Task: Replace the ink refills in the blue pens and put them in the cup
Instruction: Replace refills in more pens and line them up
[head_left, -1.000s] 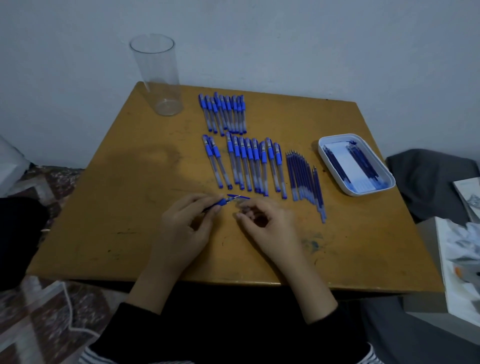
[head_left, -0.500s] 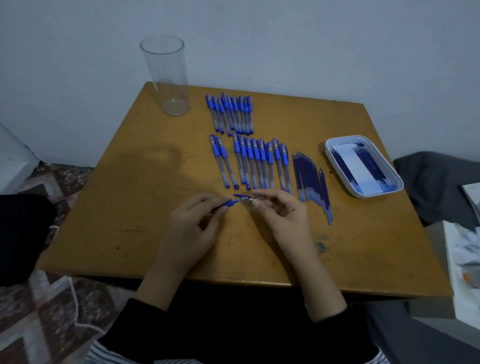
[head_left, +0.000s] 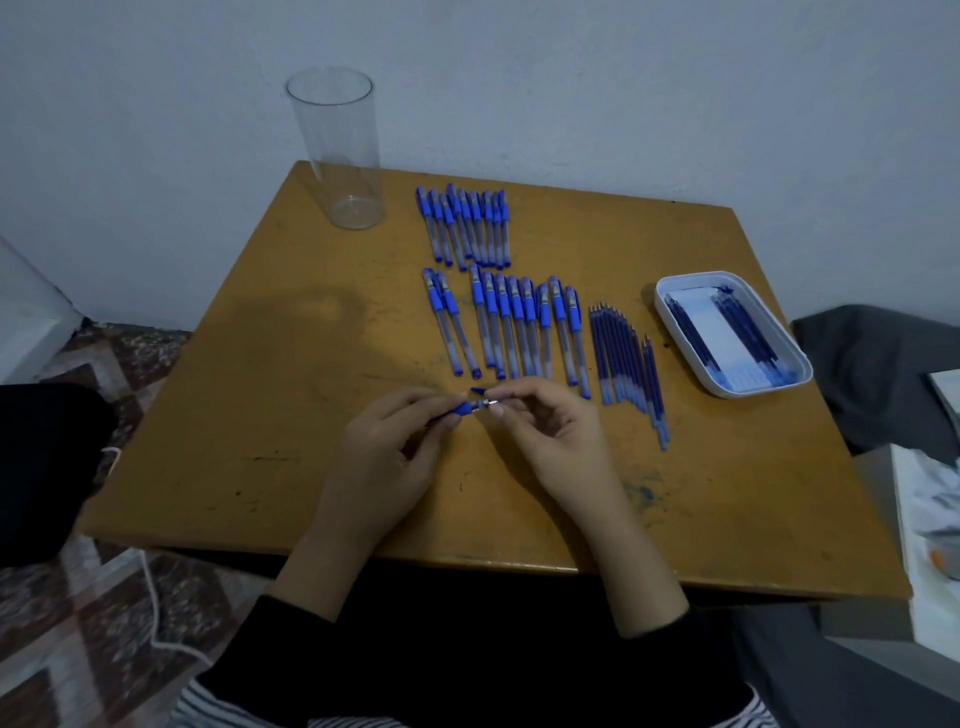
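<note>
My left hand (head_left: 387, 457) grips a blue pen (head_left: 464, 409) by its grip section, just above the table's middle. My right hand (head_left: 550, 434) pinches the pen's metal tip end with thumb and fingers. A small blue cap (head_left: 478, 389) lies on the table just behind the pen. Two rows of several blue pens lie beyond: a far row (head_left: 465, 226) and a nearer row (head_left: 506, 327). Several loose blue refills (head_left: 623, 358) lie to the right of them. The clear cup (head_left: 340, 148) stands empty at the far left corner.
A white tray (head_left: 670, 317) holding several refills sits on the right of the wooden table (head_left: 260, 415). A white wall is right behind the table. A grey cloth (head_left: 878, 374) and papers lie off the right edge, a dark object off the left.
My right hand has lifted off the table and closed its fingers on the pen's tip end. My left hand keeps holding the pen in about the same place.
</note>
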